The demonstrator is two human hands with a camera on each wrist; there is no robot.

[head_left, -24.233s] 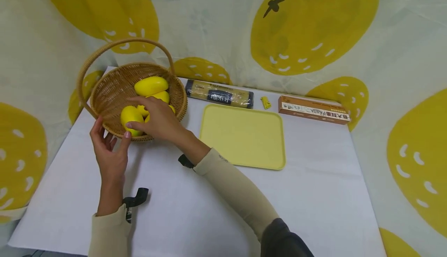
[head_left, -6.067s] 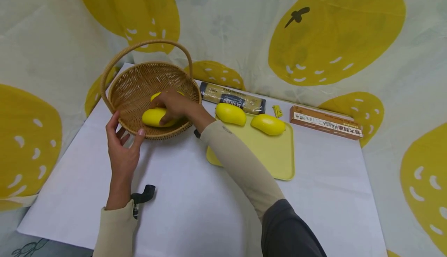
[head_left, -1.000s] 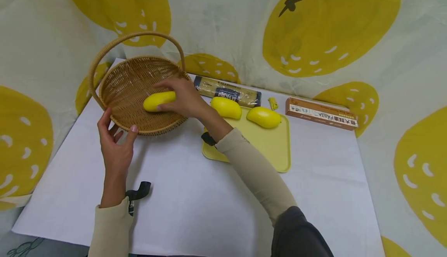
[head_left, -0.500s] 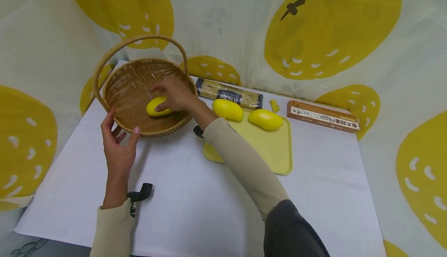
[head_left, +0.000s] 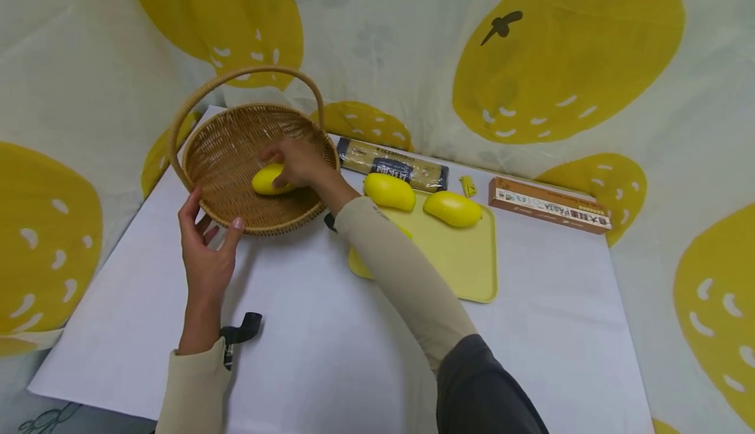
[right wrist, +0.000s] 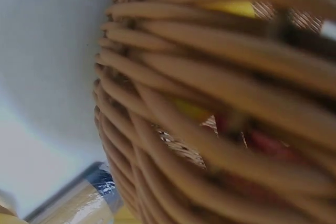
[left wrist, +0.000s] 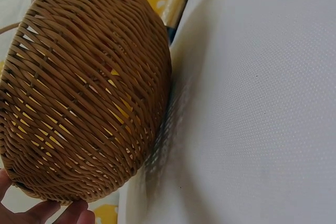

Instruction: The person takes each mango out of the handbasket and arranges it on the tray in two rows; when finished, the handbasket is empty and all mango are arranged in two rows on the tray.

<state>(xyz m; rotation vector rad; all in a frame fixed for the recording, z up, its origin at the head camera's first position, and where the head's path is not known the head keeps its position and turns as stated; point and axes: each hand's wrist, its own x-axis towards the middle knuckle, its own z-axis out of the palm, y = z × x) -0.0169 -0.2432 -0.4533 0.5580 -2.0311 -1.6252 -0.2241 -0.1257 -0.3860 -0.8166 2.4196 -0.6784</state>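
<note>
A wicker basket [head_left: 219, 147] with a tall handle stands at the back left, tipped towards me. My left hand [head_left: 208, 257] grips its near rim, the thumb in front. In the left wrist view, fingertips [left wrist: 73, 213] touch the woven side. My right hand [head_left: 303, 164] is inside the basket at a yellow mango [head_left: 268, 180], thumb bent against its right end. Its other fingers are partly hidden. Two mangoes, a left one [head_left: 389, 191] and a right one [head_left: 453, 209], lie on the pale yellow tray [head_left: 460, 267]. Another yellow piece [head_left: 405, 231] barely shows behind my right sleeve.
Along the table's back edge lie a spaghetti pack [head_left: 394, 164], a small yellow wrapper-like piece [head_left: 468, 186] and a brown pasta box [head_left: 548, 206]. A fruit-print curtain [head_left: 377, 21] hangs behind. White cloth [head_left: 318, 329] covers the table.
Several fruits were in the basket at first; mangoes have since moved onto the tray, the latest peeking past my sleeve. In the last second my right hand stays at the basket mango; the left keeps the rim.
</note>
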